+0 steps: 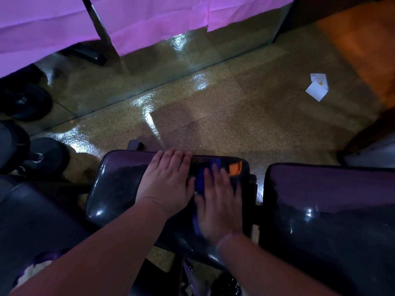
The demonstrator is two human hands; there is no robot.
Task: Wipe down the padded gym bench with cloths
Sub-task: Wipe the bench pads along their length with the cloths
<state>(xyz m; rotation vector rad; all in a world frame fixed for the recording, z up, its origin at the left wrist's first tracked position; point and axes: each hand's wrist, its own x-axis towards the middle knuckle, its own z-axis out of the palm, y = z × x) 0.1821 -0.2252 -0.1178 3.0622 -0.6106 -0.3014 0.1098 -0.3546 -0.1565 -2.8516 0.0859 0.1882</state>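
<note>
A dark, glossy padded gym bench cushion (119, 184) sits in the lower middle of the view, over a speckled tan floor (235, 116) that shines with patches of reflected light. The left hand (168, 180) lies flat and spread on the far half of the cushion, palm down, its fingertips reaching the far edge; it grips nothing. The right hand (218, 206), blurred, presses palm down with fingers open on a blue cloth (201, 178) near the cushion's right edge, and the two hands sit side by side, almost touching. An orange patch (236, 167) shows at the cushion's far right corner just beyond the right fingertips; whether it is a second cloth or part of the blue one cannot be told. A second dark padded cushion (331, 210) lies just beside the first on the right, with a narrow gap between them, and another dark pad (38, 221) fills the lower left. Round black weight plates (27, 103) rest at the left edge of the floor. A pale pink-purple sheet (149, 20) hangs across the top, and white paper scraps (317, 87) lie on the floor well apart to the upper right.
</note>
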